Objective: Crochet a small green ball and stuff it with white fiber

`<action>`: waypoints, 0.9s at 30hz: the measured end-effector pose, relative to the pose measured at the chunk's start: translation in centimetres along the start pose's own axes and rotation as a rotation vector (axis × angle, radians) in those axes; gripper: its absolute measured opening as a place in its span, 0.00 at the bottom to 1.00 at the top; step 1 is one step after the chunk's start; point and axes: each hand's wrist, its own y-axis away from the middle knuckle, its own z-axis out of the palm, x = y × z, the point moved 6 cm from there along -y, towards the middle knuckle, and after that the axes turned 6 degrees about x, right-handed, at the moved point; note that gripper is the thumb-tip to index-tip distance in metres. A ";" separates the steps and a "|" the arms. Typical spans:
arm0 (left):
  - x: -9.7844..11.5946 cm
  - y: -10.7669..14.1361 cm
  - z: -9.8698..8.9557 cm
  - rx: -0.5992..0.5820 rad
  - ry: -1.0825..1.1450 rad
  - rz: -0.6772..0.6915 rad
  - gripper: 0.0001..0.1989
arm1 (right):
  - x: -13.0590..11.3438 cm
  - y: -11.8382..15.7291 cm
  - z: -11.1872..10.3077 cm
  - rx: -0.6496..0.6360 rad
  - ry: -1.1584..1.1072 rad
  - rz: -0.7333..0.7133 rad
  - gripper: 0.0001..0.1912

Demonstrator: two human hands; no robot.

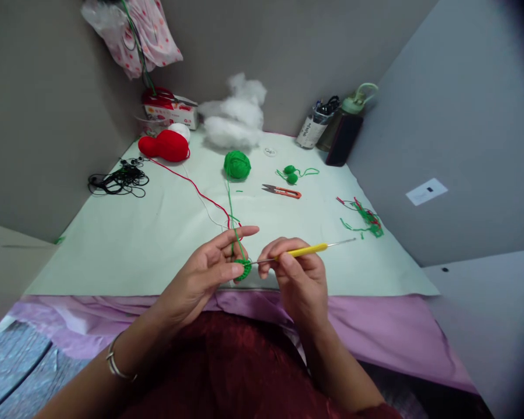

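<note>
Between the thumb and fingers of my left hand (212, 262) is a small round piece of green crochet (243, 270). Its index finger stretches to the right, with green yarn running over it. My right hand (299, 270) is closed round the yellow grip of a crochet hook (308, 251). The hook's left tip touches the crochet piece; its other metal end points right. From my left hand the green strand leads up to a green yarn ball (237, 166) farther back on the table.
Thread snips (282, 191) and small green crochet balls (291, 178) lie right of the yarn ball. White stuffing (236, 116), a red stuffed piece (165, 145) and black cord (120, 178) lie farther back. Yarn scraps (367, 218), a pen cup (313, 128) and a phone (344, 139) are at right.
</note>
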 end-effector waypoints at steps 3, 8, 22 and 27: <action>-0.5 -0.1 0.4 -0.003 0.007 -0.004 0.25 | -0.5 0.2 0.5 -0.024 0.166 -0.132 0.06; -0.9 -0.2 0.0 0.121 -0.034 0.066 0.26 | -1.3 1.3 1.0 -0.018 0.422 -0.338 0.14; -0.8 -0.2 0.3 0.001 0.080 -0.048 0.19 | -0.3 -0.1 0.3 0.045 0.074 -0.043 0.08; -0.6 0.1 0.2 -0.073 -0.111 0.043 0.20 | 0.3 0.2 -0.1 0.067 0.060 0.010 0.08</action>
